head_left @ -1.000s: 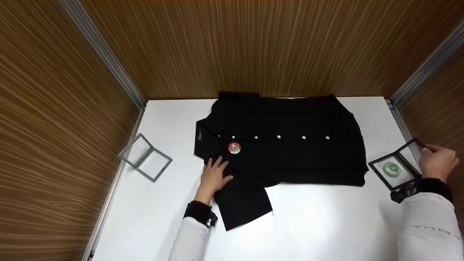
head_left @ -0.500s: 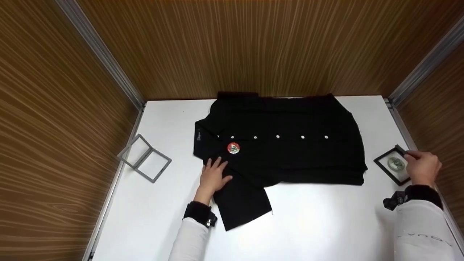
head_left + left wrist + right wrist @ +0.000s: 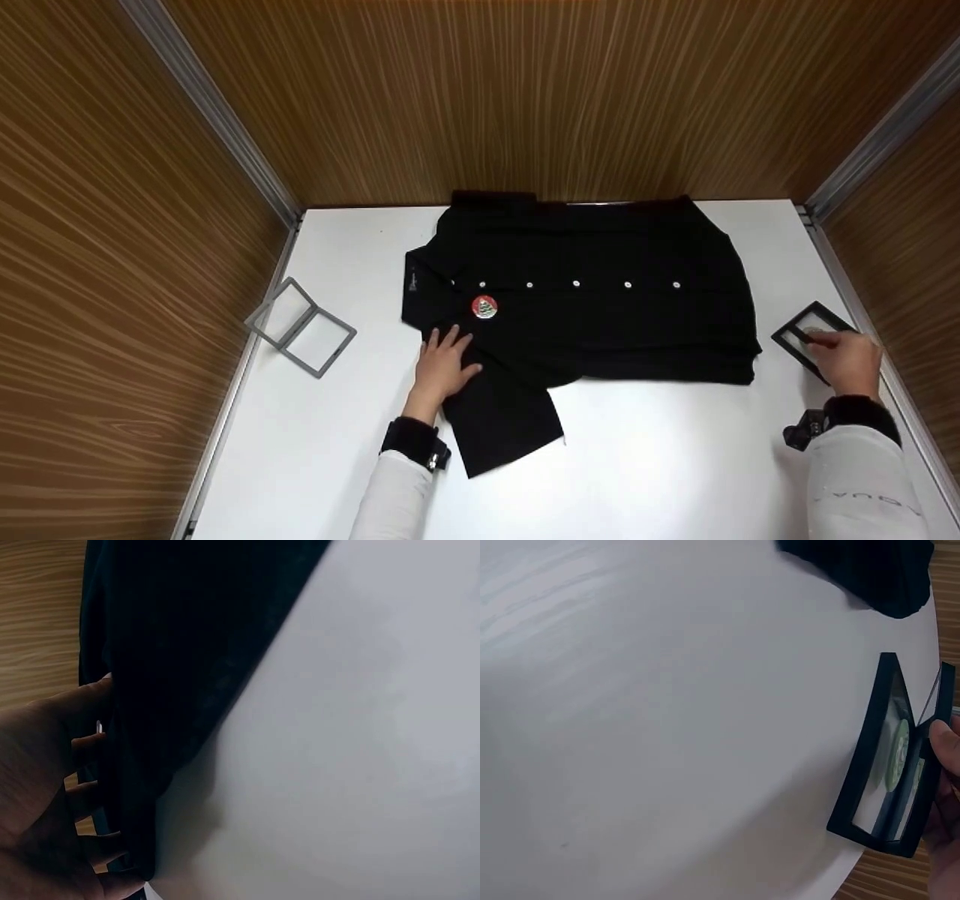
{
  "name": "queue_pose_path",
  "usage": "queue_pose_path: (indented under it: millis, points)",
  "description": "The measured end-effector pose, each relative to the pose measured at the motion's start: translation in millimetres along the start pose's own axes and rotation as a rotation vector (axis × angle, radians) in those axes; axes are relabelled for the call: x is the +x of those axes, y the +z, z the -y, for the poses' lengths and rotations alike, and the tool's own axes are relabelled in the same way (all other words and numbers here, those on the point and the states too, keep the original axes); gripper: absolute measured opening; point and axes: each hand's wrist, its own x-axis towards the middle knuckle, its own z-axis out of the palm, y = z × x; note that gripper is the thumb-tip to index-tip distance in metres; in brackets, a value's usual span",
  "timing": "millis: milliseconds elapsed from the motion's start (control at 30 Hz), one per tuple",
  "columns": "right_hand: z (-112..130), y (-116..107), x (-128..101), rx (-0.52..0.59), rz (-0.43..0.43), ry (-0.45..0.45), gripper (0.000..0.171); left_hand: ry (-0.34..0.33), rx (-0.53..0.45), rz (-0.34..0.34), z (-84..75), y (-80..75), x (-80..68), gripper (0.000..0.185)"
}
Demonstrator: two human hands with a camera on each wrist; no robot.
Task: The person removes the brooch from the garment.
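Note:
A black short-sleeved shirt (image 3: 585, 330) lies flat, with a row of white buttons and a round red badge (image 3: 484, 307) near its collar. My left hand (image 3: 441, 373) rests with spread fingers on the shirt near the collar and sleeve; in the left wrist view its fingertips touch the dark cloth. At the table's right side, my right hand (image 3: 849, 365) pinches the lid of a black-framed hinged display case (image 3: 862, 746). Inside the case is a round green badge (image 3: 898, 756), seen through clear film. The lid stands folded most of the way over; the hand hides part of the case in the head view.
A grey hinged display case (image 3: 300, 328) lies spread open at the table's left edge. Wood-grain panels (image 3: 555, 97) wall in the white table (image 3: 645, 450) at the back and both sides.
My right hand has moved left and down in the head view, folding the black case's lid over the green badge. My left hand and the shirt stay where they were.

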Motion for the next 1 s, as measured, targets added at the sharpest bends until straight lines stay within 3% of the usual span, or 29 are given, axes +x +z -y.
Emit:
queue_pose_path:
  millis: [233,533,1000]
  points:
    - [-1.6,2.4,-1.8,-0.039,0.033,-0.074,0.019,-0.002,-0.002,-0.001,0.0,1.5,0.8,0.062]
    - [-3.2,-3.2,-6.0,-0.07,0.191,0.025,0.023,0.002,0.0,-0.007,0.7,3.5,0.8,0.062]
    - [-6.2,1.9,-10.0,-0.124,0.207,0.032,0.025,-0.012,0.002,0.007,0.1,2.2,0.3,0.063]
